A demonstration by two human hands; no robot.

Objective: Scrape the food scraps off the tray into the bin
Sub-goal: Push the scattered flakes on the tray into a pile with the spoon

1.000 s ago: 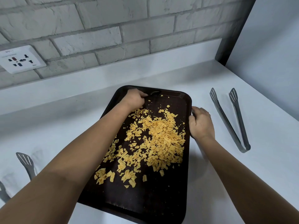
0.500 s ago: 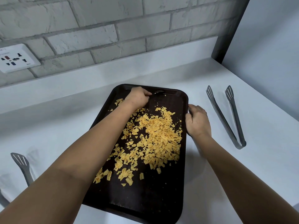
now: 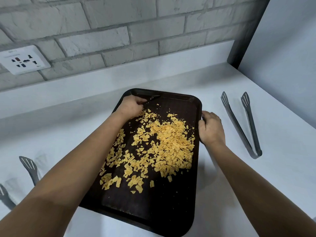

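Left hand curled round a dark tool at the tray's far end, over yellow scraps. Right hand gripping the right rim.

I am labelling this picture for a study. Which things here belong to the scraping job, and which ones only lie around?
Belong to the job:
tray
food scraps
dark scraper, gripped by left hand
right hand, holding the tray's edge

Only lying around:
tongs
second utensil
wall socket
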